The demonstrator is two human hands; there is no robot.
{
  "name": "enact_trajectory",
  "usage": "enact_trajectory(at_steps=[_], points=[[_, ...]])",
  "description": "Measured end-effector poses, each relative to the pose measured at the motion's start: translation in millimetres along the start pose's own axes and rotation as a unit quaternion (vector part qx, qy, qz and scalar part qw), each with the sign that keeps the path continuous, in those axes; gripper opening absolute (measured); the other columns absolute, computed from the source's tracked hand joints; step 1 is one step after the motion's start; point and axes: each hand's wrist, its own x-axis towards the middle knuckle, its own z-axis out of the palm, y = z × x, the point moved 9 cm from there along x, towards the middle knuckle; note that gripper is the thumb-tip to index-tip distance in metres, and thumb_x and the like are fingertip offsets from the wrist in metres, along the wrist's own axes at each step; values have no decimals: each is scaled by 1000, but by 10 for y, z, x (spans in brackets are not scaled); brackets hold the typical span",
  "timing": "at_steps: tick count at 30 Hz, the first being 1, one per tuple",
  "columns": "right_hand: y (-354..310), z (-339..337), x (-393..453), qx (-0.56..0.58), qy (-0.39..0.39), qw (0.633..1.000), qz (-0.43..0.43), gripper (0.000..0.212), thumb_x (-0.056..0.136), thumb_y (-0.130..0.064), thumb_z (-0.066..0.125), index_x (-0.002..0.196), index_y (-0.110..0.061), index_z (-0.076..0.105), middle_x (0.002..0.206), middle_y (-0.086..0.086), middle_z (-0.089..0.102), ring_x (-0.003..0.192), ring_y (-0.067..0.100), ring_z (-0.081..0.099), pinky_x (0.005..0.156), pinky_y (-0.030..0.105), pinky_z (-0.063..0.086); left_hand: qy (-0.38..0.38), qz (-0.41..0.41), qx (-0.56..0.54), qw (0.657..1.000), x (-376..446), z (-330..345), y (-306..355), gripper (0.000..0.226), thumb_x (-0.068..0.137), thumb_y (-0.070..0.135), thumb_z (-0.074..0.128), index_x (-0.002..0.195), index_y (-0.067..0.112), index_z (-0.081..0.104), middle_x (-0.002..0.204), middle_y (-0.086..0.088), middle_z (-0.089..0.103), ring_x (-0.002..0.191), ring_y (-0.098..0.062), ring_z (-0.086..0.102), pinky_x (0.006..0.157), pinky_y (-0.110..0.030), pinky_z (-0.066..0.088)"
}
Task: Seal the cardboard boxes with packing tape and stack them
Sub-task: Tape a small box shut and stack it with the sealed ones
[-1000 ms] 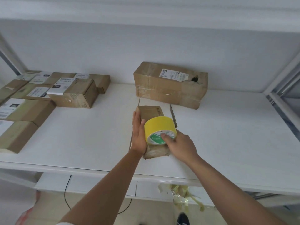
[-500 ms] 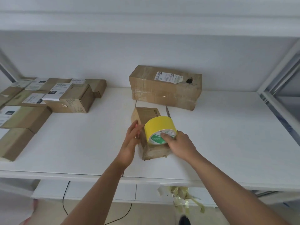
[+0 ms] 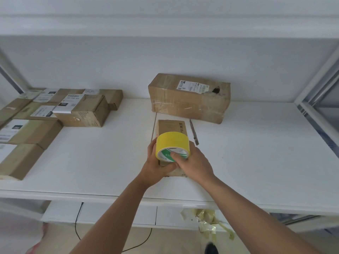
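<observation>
A small brown cardboard box [image 3: 172,128] lies lengthwise in the middle of the white table [image 3: 256,153]. A roll of yellow packing tape [image 3: 172,143] stands on the box's near half. My right hand [image 3: 194,165] grips the roll, thumb hooked into its green-and-white core. My left hand [image 3: 156,165] curls round the box's near left corner, its fingers on the near end under the roll. The box's near end is mostly hidden by both hands.
A larger taped box [image 3: 189,99] with a label and a torn hole stands behind. A utility knife [image 3: 194,132] lies right of the small box. Several labelled boxes [image 3: 82,110] are stacked at the left. Scraps of used tape [image 3: 211,224] hang below the table's front edge.
My left hand slid from the box's left side down to its near left corner and now grips it. The right hand stays on the roll.
</observation>
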Motion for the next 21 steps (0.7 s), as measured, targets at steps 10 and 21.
enact_trajectory(at_steps=[10,21], points=[[-55,-38,71,-113,-9,992,-47,69,98,-44,45,156,-36,8,115,14,65,106,37,61,80,37,46,4,8,89,996,-90,-136,-23,70,67,57,78,124,65,37,151,8,29,144,-5,32,109,-25,38],[185,17,51,89,-10,996,0,48,87,-46,67,129,-26,54,106,-5,66,102,18,63,79,28,47,-14,110,274,955,-91,-43,273,78,84,52,60,150,18,35,159,12,24,154,-8,4,123,-47,22]])
